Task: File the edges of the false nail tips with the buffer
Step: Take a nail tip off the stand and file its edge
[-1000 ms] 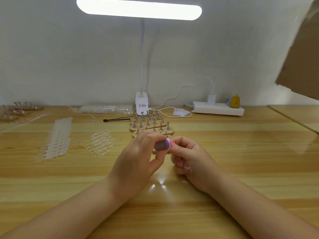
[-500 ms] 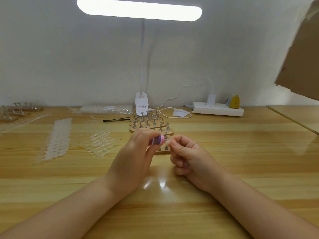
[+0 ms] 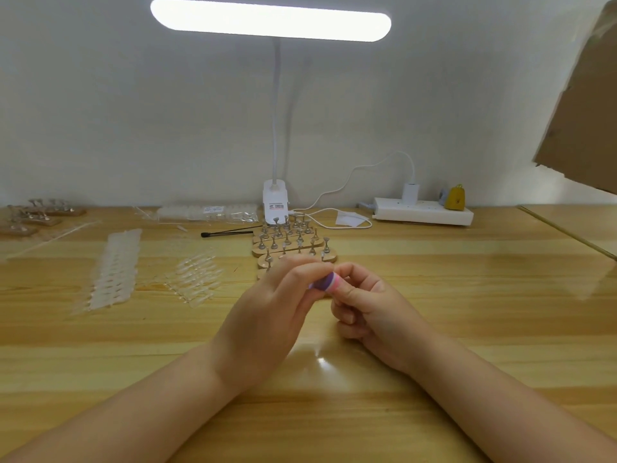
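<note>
Filing is judged under way: the left hand [image 3: 267,315] grips the purple-pink buffer [image 3: 325,284] against the right hand [image 3: 370,305], whose fingertips pinch shut on something hidden, presumably a nail tip, while strips of nail tips [image 3: 115,269] lie apparently unfiled on the table [image 3: 467,295].

**Around the wooden desk**

A wooden table [image 3: 434,329] runs up to a pale wall [image 3: 133,111]. A white clip lamp [image 3: 271,19] stands at the back edge, its bar lit. To its right lies a white power strip [image 3: 423,212] with a white charger [image 3: 410,192] and a yellow plug [image 3: 455,198] in it; a white cable [image 3: 350,225] loops beside it. A black pen [image 3: 227,233] lies left of the lamp's base. A brown cardboard sheet [image 3: 584,111] hangs at the upper right.
</note>
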Demonstrator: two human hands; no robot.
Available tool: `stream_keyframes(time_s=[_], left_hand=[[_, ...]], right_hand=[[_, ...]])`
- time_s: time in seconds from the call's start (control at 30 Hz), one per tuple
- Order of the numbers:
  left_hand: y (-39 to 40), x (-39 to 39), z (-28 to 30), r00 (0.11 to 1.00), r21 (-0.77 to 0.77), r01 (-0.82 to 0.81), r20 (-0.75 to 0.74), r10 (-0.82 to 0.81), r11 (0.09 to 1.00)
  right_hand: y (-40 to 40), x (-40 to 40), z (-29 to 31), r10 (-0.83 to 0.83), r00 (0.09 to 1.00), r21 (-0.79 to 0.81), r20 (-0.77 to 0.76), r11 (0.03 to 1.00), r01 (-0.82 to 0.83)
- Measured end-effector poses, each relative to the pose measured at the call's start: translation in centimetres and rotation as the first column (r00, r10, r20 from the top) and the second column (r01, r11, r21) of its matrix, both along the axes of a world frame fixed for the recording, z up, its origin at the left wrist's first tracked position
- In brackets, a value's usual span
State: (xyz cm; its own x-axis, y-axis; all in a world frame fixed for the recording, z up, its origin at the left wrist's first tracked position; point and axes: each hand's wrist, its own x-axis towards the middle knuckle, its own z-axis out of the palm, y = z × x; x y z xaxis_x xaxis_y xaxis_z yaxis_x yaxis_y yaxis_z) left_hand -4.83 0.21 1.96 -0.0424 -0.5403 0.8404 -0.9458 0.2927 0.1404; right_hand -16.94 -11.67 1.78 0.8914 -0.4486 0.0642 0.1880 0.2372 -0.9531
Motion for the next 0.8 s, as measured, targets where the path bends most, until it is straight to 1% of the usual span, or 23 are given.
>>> stream_keyframes(time_s=[0.07,0.23,0.3,0.37,0.47,0.5,0.57,0.63,0.67,0.77,0.8], left_hand=[[0.10,0.05,-0.06,0.999,0.013,-0.006,-0.035,0.007,1.000],[-0.02,0.18,-0.24,1.000,-0.070,-0.012,-0.024,0.011,0.997],[-0.11,0.29,-0.32,0.999,-0.037,-0.021,-0.042,0.019,0.999],[-0.16,0.42,-0.41,0.995,0.042,-0.009,-0.096,0.013,0.999],[-0.14,0.71,-0.70,0.982,0.112,-0.035,-0.182,0.056,0.993],[-0.14,0.68,-0.66,0.975,0.109,-0.039,-0.213,0.062,0.993],[-0.16,0.45,-0.42,0.963,0.053,-0.005,-0.267,0.019,0.999],[-0.20,0.26,-0.28,0.963,0.001,0.036,-0.266,-0.035,0.999],[-0.21,0.28,-0.31,0.965,0.011,0.047,-0.258,-0.042,0.999],[-0.16,0.79,-0.61,0.966,0.125,0.003,-0.258,0.030,0.992],[-0.16,0.91,-0.66,0.963,0.138,-0.019,-0.262,0.055,0.990]], right_hand=[[-0.12,-0.02,-0.03,0.003,1.000,0.014,0.002,1.000,-0.003],[-0.01,0.00,0.00,-0.013,1.000,0.033,0.020,0.999,0.012],[0.08,-0.11,0.15,0.003,1.000,0.009,0.015,1.000,-0.003],[0.06,-0.25,0.25,0.016,1.000,-0.007,0.012,1.000,-0.016],[-0.05,-0.34,0.27,0.015,1.000,0.020,0.028,1.000,-0.016],[-0.06,-0.32,0.25,0.014,0.999,0.024,0.032,1.000,-0.014],[-0.01,-0.26,0.18,0.017,0.999,0.018,0.030,1.000,-0.017],[0.04,-0.18,0.11,0.020,0.999,0.005,0.032,1.000,-0.020],[0.04,-0.15,0.10,0.022,0.999,0.003,0.035,1.000,-0.022],[-0.02,-0.14,0.10,0.018,0.999,0.031,0.045,0.999,-0.019],[-0.06,-0.17,0.10,0.015,0.999,0.038,0.047,0.999,-0.017]])
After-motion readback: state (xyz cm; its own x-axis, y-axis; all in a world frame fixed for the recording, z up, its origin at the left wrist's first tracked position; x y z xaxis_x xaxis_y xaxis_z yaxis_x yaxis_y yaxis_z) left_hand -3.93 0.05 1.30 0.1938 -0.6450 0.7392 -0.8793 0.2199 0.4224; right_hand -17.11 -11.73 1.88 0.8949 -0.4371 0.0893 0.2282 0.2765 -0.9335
